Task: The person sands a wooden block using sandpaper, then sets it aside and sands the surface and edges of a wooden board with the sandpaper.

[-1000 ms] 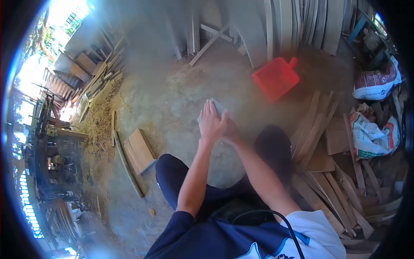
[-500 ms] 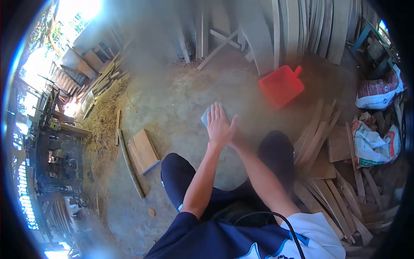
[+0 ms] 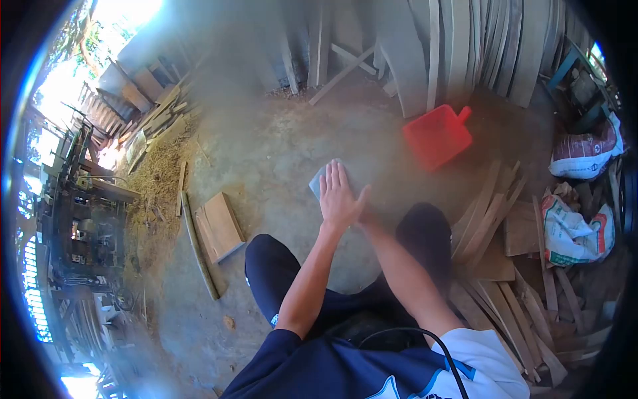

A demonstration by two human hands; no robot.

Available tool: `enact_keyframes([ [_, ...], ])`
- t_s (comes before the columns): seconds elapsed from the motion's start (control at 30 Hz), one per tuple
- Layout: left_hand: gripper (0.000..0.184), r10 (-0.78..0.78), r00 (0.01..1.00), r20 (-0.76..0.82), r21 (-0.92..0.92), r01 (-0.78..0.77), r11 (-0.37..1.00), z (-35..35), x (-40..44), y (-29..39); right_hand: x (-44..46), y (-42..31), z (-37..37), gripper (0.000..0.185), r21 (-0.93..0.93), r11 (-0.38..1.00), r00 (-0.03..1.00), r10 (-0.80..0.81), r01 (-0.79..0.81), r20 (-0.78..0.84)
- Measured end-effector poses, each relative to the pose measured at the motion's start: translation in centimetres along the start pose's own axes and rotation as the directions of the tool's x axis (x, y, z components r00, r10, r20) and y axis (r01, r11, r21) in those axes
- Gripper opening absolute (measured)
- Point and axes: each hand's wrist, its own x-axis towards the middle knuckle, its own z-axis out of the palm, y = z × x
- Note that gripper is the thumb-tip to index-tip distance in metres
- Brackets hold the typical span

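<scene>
My left hand (image 3: 339, 197) lies flat, with its fingers stretched out and the thumb spread to the right. Under its fingertips is a flat pale blue-grey piece (image 3: 316, 185), mostly covered, so its kind does not show. My right hand (image 3: 363, 218) is behind and below the left, near its thumb side. Only a part of that hand by the wrist shows, and its fingers are hidden. Both arms reach forward between my bent knees.
A red dustpan (image 3: 438, 137) lies ahead to the right. To the left, a wooden block (image 3: 219, 226) rests beside a long pole (image 3: 198, 246). Boards (image 3: 488, 53) lean along the back. Wood offcuts (image 3: 512, 319) and sacks (image 3: 578, 229) crowd the right side. Shavings (image 3: 159, 166) lie far left.
The view has shifted slightly. My left thumb stands a little farther from the fingers; both hands otherwise stay in nearly the same place over the pale piece.
</scene>
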Motion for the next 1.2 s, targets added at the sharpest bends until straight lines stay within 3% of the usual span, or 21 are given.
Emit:
enact_keyframes([
  [0.13,0.095,0.030,0.999,0.034,-0.008,-0.029,1.000,0.1,2.5,-0.2,1.0,-2.4,0.3,0.046,-0.009,1.000,1.000,0.002,-0.002,0.011],
  [0.3,0.095,0.006,1.000,0.018,-0.040,-0.005,0.999,0.9,2.7,-0.8,0.9,-3.9,0.8,0.044,-0.166,0.986,1.000,-0.002,0.005,0.017],
  [0.37,0.096,-0.014,1.000,0.024,-0.015,0.015,1.000,0.1,1.1,-1.0,1.4,-0.7,0.7,0.043,-0.187,0.981,0.998,-0.054,0.055,0.011],
  [0.47,0.098,0.007,0.998,0.054,0.032,-0.009,0.999,-0.5,-1.7,-1.8,2.8,12.0,-0.2,0.040,-0.347,0.901,0.954,-0.294,0.261,-0.048],
  [0.5,0.099,0.021,0.997,0.070,0.049,-0.025,0.998,-0.7,-2.4,-2.2,3.0,13.3,-0.1,0.039,-0.395,0.868,0.934,-0.352,0.300,-0.062],
  [0.53,0.101,0.037,0.995,0.093,-0.067,-0.031,0.997,-1.6,-2.8,-2.3,3.2,12.6,0.2,0.040,-0.329,0.909,0.954,-0.292,0.256,-0.065],
  [0.6,0.096,0.145,0.981,0.127,-0.096,-0.133,0.986,-2.3,-3.0,-3.7,3.7,9.8,0.4,0.041,-0.202,0.966,0.982,-0.178,0.163,-0.059],
  [0.63,0.093,0.202,0.970,0.137,-0.113,-0.187,0.976,-2.5,-2.8,-4.4,3.7,6.8,0.5,0.044,-0.281,0.953,0.990,-0.132,0.112,-0.053],
  [0.67,0.084,0.173,0.979,0.112,-0.216,-0.146,0.965,-2.9,-2.7,-5.1,3.8,4.0,0.5,0.046,-0.359,0.931,0.995,-0.085,0.062,-0.048],
  [0.73,0.067,0.112,0.991,0.073,-0.416,-0.072,0.906,-3.4,-3.0,-6.7,2.7,-4.0,0.6,0.056,-0.728,0.683,0.996,-0.010,-0.054,-0.083],
  [0.8,0.039,0.021,0.993,-0.114,-0.369,-0.062,0.927,-3.2,-4.0,-9.1,3.3,-3.4,-0.5,0.064,-0.643,0.757,0.980,-0.019,-0.116,-0.200],
  [0.87,0.031,-0.245,0.956,-0.160,-0.469,0.145,0.871,-2.3,-5.5,-11.2,3.3,-3.9,-1.6,0.068,-0.619,0.763,0.956,-0.004,-0.187,-0.293],
  [0.97,0.031,-0.530,0.830,0.173,-0.281,0.558,0.781,-0.5,-5.8,-13.6,2.0,-5.9,-2.1,0.070,-0.562,0.803,0.953,0.022,-0.197,-0.302],
  [1.07,0.030,-0.457,0.889,0.015,-0.283,0.442,0.851,3.5,-6.1,-14.8,0.9,-7.5,-1.8,0.070,-0.640,0.749,0.964,-0.003,-0.173,-0.264],
  [1.17,0.029,-0.508,0.812,-0.286,-0.502,0.324,0.802,5.1,-6.0,-12.4,0.6,-7.8,-2.2,0.072,-0.630,0.760,0.963,-0.023,-0.157,-0.268],
  [1.2,0.029,-0.548,0.816,-0.185,-0.516,0.394,0.760,4.4,-6.1,-11.8,0.5,-7.4,-2.6,0.073,-0.590,0.786,0.950,-0.009,-0.186,-0.312],
])
